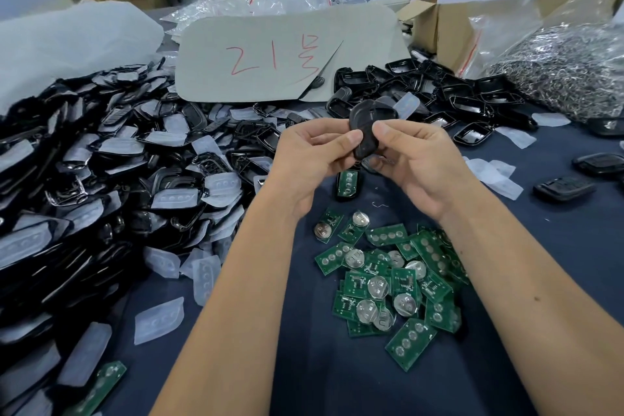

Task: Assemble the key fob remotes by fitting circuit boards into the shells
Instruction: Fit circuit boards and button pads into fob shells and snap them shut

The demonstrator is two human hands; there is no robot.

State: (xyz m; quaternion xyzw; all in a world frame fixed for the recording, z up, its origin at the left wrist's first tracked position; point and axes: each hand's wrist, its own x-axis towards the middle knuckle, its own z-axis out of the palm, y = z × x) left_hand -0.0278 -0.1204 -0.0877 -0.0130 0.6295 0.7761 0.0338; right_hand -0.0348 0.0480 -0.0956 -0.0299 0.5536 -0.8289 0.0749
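Note:
Both hands hold one black key fob shell (366, 118) up above the table. My left hand (314, 155) grips its left side with the thumb across the front. My right hand (415, 159) pinches its right side, thumb on the face. Just below them on the dark cloth lies an open shell with a green circuit board (347, 181) seated in it. A loose pile of green circuit boards (395, 280), several with round silver battery clips, lies near my forearms.
A big heap of black shells and translucent rubber button pads (118, 186) fills the left. More black shell halves (449, 91) lie behind. A grey card with red writing (287, 57), a bag of metal rings (567, 67), and cardboard boxes (449, 30) stand at the back. Finished fobs (564, 187) rest at right.

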